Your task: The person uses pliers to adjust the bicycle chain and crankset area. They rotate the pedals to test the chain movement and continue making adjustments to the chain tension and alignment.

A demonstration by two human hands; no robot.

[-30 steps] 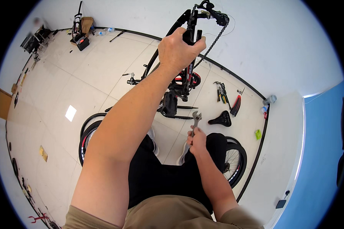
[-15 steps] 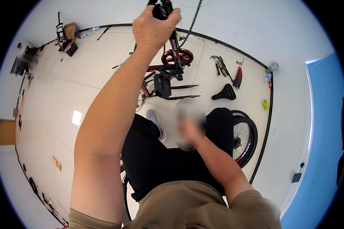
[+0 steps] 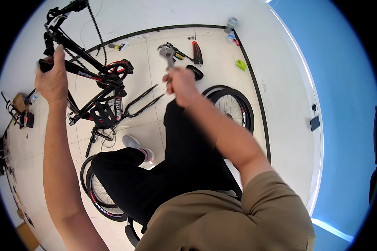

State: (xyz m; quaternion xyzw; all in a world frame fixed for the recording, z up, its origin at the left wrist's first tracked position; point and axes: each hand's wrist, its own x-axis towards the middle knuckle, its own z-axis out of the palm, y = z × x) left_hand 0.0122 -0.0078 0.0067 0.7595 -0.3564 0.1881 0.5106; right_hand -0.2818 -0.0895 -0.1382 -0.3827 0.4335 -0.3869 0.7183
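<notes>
My left hand is closed around a tube of a black and red bicycle frame, holding it up at the left. A loose chain hangs from the frame's upper end, and a red and black crankset sits at its middle. A black pedal faces me lower down, and a two-pronged black fork sticks out to the right. In my closed right hand is a silver adjustable wrench, its head pointing away from me, apart from the frame.
Beyond my right hand lie pliers, a red and black wedge-shaped part and a partly hidden black saddle. Wheels rest beside my right knee; more wheels lie by my left leg. Bottles stand along the wall.
My view has turned rightward. The frame and my left hand now appear farther left. My right hand has risen from over my lap and reaches forward, the wrench now plainly visible.
</notes>
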